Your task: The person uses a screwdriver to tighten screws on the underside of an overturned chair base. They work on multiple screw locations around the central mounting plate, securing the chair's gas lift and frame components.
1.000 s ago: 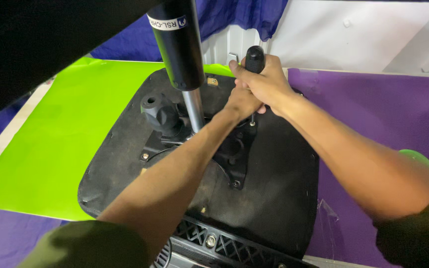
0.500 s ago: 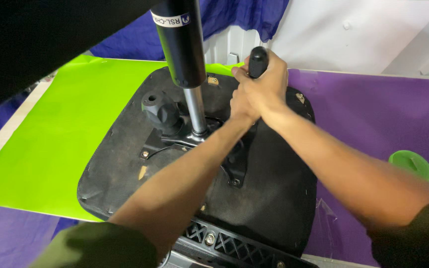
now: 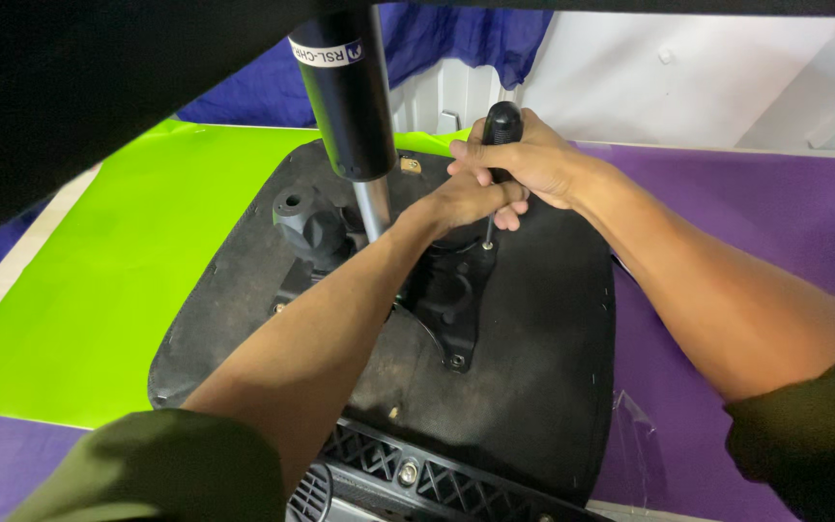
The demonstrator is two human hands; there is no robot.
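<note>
Since the earlier frame my hands sit a little lower over the seat, with the screwdriver (image 3: 500,145) still standing nearly upright. My right hand (image 3: 533,159) is wrapped tight around its black handle, and my left hand (image 3: 461,198) is closed around the shaft just beneath, the two hands touching. The tip meets the black metal bracket (image 3: 451,300) bolted to the underside of the upturned chair seat (image 3: 533,367). The gas cylinder (image 3: 350,97) rises just left of my hands. The seat lies across a green sheet (image 3: 118,271) and a purple sheet (image 3: 727,222).
</note>
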